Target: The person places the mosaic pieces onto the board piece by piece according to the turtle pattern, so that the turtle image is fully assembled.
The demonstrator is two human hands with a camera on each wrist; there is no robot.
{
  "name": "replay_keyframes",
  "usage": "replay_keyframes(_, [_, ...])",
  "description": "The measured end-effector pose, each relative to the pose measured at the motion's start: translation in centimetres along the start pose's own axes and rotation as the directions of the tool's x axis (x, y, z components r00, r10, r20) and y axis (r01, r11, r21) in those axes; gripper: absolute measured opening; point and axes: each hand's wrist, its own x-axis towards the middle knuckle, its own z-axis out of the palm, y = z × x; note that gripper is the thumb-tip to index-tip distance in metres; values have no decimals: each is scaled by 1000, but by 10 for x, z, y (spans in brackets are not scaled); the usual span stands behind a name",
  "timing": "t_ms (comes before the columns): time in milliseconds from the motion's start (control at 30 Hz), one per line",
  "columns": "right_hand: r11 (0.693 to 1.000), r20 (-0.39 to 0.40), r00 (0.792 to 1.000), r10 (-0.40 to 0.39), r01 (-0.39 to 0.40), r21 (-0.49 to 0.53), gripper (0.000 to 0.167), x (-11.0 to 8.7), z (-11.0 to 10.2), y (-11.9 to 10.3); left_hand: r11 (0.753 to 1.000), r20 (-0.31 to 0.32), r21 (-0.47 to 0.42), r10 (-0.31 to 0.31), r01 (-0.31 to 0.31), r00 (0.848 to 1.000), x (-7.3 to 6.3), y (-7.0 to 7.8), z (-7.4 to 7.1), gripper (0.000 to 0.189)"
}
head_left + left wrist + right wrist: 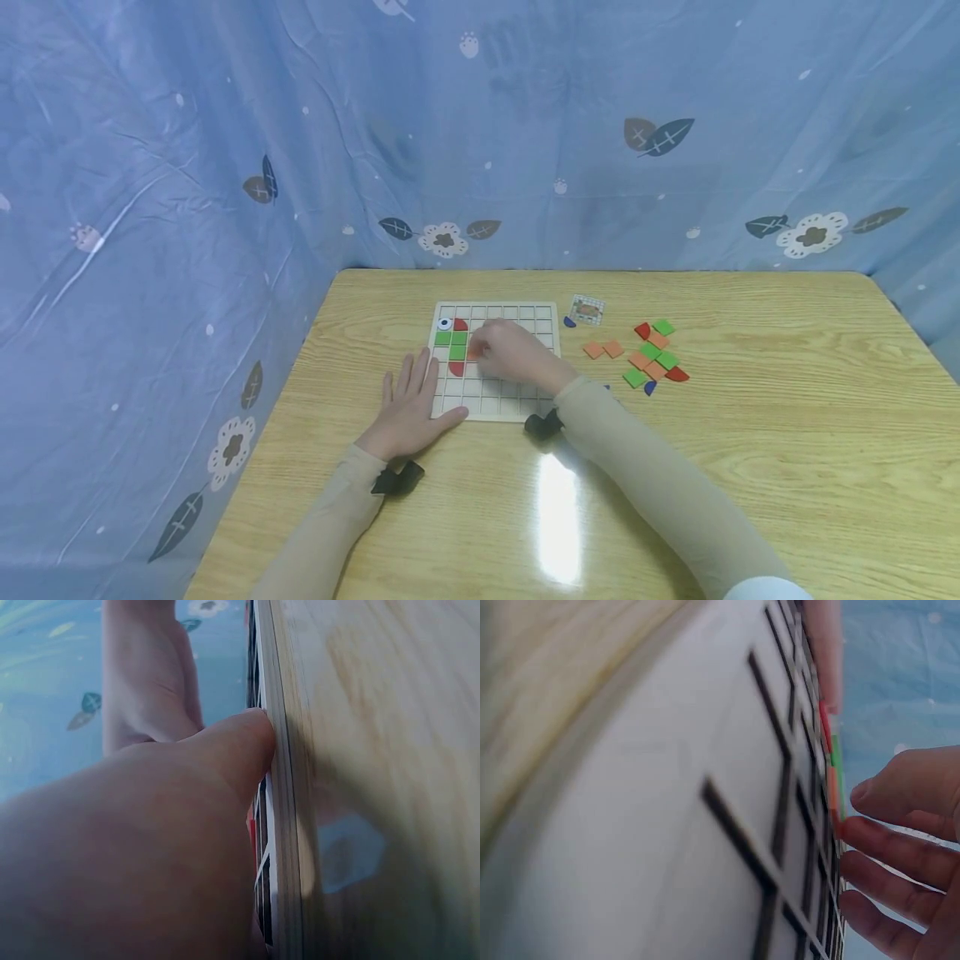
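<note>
- Grid board point(543, 315) is lying on the bench point(787, 417); all places below are relative to it, sides as the person sees them.
- Left hand point(408, 417) is resting open at the board's near-left corner: fingers spreading, index finger lying along the left edge, thumb tip touching the near edge.
- Right hand point(510, 350) is working over the board's left-centre, fingers slightly bent and open; right wrist view is showing the thumb standing apart from the index finger, so no pinch.
- Orange tile point(832, 791) is sitting on the board's left half, right at that index fingertip; cannot tell if they are touching.
- White eye piece point(445, 323) is sitting near the board's far-left corner, upper red piece point(461, 324) just beside it.
- Three green tiles point(457, 339) are lying nearer on the board than those two, all left of the orange tile; lower red piece point(456, 368) is lying on the near side of the greens.
- Printed card point(587, 309) is lying just off the board's far-right corner, blue piece point(570, 322) between card and board.
- Two loose orange tiles point(603, 349) are lying right of the board; mixed red, green, orange and blue pile point(651, 354) is spreading farther right.
- Blue curtain point(525, 167) is hanging beyond the board.
</note>
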Motion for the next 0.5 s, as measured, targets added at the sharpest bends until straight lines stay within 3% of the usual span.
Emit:
replay_keyframes(167, [995,28,999,44,-47,84,28,-8,-4,4,1000,-2,-8,3,-3,1000,-1,2,-1,106])
replay_keyframes(500, [996,14,1000,17,-18,91,27,-14,-2,9,1000,-4,-2,7,-7,1000,-1,3,-2,106])
